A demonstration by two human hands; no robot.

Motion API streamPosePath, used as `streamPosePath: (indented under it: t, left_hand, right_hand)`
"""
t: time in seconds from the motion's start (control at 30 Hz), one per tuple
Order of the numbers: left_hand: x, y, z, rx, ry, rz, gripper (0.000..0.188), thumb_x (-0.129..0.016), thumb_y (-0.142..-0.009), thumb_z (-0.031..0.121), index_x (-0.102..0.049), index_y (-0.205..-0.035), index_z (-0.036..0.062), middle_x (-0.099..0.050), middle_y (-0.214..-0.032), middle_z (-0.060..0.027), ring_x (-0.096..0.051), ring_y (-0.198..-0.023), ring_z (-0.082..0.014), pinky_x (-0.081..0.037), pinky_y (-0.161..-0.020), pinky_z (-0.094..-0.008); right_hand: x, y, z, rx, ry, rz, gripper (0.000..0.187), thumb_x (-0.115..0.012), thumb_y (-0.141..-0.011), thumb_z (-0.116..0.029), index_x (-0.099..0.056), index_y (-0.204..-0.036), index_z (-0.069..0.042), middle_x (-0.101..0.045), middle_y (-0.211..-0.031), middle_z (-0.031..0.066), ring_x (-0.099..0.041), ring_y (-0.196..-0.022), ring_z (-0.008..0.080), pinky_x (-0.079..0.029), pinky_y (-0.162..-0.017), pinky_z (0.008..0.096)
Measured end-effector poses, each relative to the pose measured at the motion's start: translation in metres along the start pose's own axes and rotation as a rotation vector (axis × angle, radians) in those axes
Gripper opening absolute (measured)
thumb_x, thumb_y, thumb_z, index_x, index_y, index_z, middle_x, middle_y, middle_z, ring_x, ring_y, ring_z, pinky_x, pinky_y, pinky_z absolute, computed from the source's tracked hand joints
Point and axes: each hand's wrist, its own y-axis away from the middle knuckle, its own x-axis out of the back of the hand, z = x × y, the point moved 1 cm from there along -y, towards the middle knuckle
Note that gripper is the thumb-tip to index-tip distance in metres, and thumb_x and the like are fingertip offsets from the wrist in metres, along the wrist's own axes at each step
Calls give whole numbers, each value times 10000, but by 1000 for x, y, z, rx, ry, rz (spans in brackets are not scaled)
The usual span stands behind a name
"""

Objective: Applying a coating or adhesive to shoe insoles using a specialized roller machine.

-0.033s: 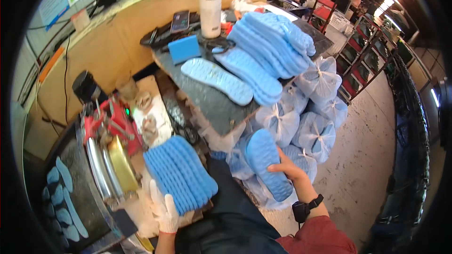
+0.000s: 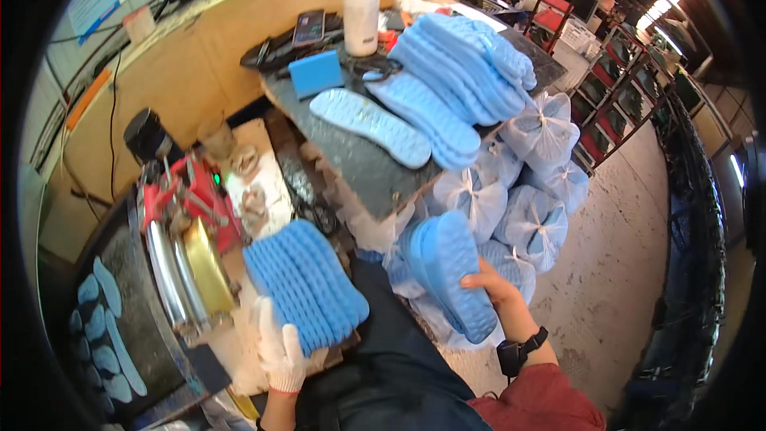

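Our bare right hand (image 2: pixel 495 282) grips blue, foot-shaped, textured insoles (image 2: pixel 453 259). We see our white-gloved left hand (image 2: pixel 281 357), fingers extended, unloaded, beside a ridged blue insole stack (image 2: pixel 305 287).

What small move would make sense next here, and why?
Probably squaring up the blue insoles in the right hand: their layers look fanned apart at the left, with the thumb on the front one. The gloved left hand, fingers extended at the near-left edge of the insole stack, could perhaps help.
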Motion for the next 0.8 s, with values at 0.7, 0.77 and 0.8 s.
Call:
streamPosePath:
  t: [0.7, 0.77, 0.8]
  left_hand:
    - [45, 0, 73, 15, 678, -296, 705, -721, -820, 296, -364, -1349, -4, -447, -1171, -123, -486, -1010, -194, -417, -908, -304]
    - [45, -3, 83, -33, 592, -287, 720, -728, -810, 297, -362, -1350, -8, -445, -1182, -126, -489, -1010, -203, -417, -907, -306]
    - [46, -2, 83, -64, 485, -258, 735, -735, -800, 297, -359, -1351, -12, -444, -1192, -129, -492, -1010, -213, -417, -907, -308]
  right_hand:
    - [-154, -48, 82, -32, -758, -390, 671, -701, -733, -378, -519, -1273, -25, -622, -1170, 156, -640, -994, 285, -532, -878, 436]
    - [-153, -42, 73, -10, -760, -357, 668, -699, -736, -384, -522, -1270, -25, -624, -1168, 156, -641, -992, 284, -534, -875, 436]
    - [-155, -44, 74, -19, -769, -351, 666, -698, -737, -386, -523, -1268, -25, -625, -1167, 155, -642, -991, 284, -535, -874, 436]
